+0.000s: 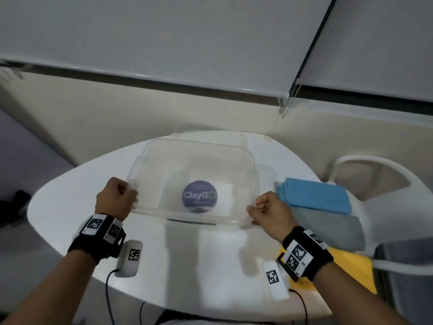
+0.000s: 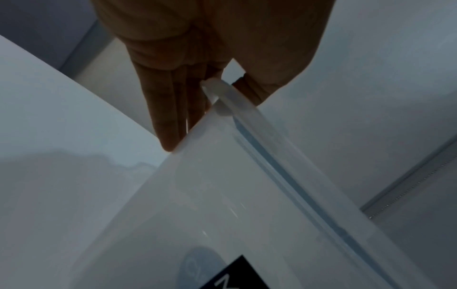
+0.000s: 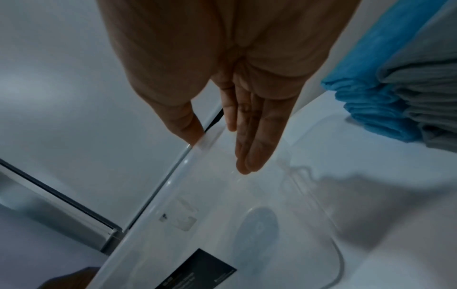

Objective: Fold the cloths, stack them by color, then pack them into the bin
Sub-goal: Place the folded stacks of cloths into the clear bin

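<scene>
A clear plastic bin (image 1: 194, 143) sits mid-table, blurred, with no cloth visible inside; a purple "ClayGo" sticker (image 1: 199, 195) shows through it. My left hand (image 1: 117, 198) pinches the bin's near-left rim corner. In the left wrist view, the left hand (image 2: 207, 93) has its thumb on one side of the bin's (image 2: 247, 195) rim and its fingers along the wall. My right hand (image 1: 269, 212) pinches the near-right corner. The right wrist view shows the right hand's (image 3: 222, 150) thumb on the bin's (image 3: 222, 215) rim. Folded blue (image 1: 314, 195), grey (image 1: 328, 228) and yellow (image 1: 351, 270) cloth stacks lie to the right.
The white oval table (image 1: 199, 266) holds two small white marker-tagged devices (image 1: 130, 258) (image 1: 275, 280) with cables near its front edge. A white chair (image 1: 375, 165) stands past the table's right end. The blue stack (image 3: 371, 97) and grey stack (image 3: 425, 93) lie close beside the bin.
</scene>
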`<state>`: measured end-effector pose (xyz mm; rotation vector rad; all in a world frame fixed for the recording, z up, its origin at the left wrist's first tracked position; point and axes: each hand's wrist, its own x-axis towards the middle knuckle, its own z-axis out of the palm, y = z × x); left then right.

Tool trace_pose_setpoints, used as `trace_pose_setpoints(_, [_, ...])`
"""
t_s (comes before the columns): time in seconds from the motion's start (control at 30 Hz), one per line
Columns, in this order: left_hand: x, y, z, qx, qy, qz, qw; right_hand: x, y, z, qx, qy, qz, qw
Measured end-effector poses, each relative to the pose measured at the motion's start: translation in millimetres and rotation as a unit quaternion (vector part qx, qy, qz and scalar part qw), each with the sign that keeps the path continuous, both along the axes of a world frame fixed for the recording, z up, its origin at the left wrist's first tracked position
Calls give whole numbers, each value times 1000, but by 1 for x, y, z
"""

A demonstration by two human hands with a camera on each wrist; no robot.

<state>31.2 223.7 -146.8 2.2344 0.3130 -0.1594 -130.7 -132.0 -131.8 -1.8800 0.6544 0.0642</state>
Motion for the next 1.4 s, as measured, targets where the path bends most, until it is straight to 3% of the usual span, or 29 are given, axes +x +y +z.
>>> trace_pose_setpoints(0.23, [-12, 0, 18, 79, 24, -45, 996, -11, 18, -1, 8, 16, -11, 1000])
trace_pose_setpoints(0.3, [-15, -6, 28, 125, -31, -59, 990, -14, 16, 3, 14, 29, 6, 999])
trace_pose_setpoints(0.4, [-23, -32, 53, 178, -186, -90, 962, -22, 3, 10, 11, 13, -13, 1000])
trace_pose_setpoints(0.5, [-48, -95, 88, 96, -238, -229, 939, -41, -25, 16, -3, -17, -58, 998])
trace_pose_setpoints(0.57, [-77, -145, 105, 40, -242, -354, 903, -59, -53, 20, -41, -44, -87, 994])
trace_pose_setpoints(0.63, [-113, -194, 110, -7, -204, -469, 859, -82, -81, 26, -78, -58, -111, 989])
trace_pose_setpoints(0.7, [-146, -238, 95, -19, -116, -556, 823, -110, -110, 27, -101, -48, -150, 982])
trace_pose_setpoints(0.8, [-177, -288, 52, 104, 15, -631, 769, -153, -153, 13, -104, -5, -215, 971])
trace_pose_setpoints(0.87, [-185, -310, 22, 184, 88, -631, 749, -177, -175, -3, -28, 68, -242, 967])
trace_pose_setpoints(0.97, [-186, -326, -23, 196, 228, -589, 750, -203, -196, -39, 94, 154, -242, 953])
trace_pose_setpoints(1.07, [-187, -333, -52, 79, 323, -546, 769, -217, -201, -71, 182, 205, -204, 940])
trace_pose_setpoints(1.2, [-191, -336, -65, -26, 376, -442, 814, -210, -184, -71, 264, 183, -191, 928])
trace_pose_setpoints(1.4, [-195, -319, -77, -58, 456, -358, 813, -209, -174, -67, 338, 169, -149, 914])
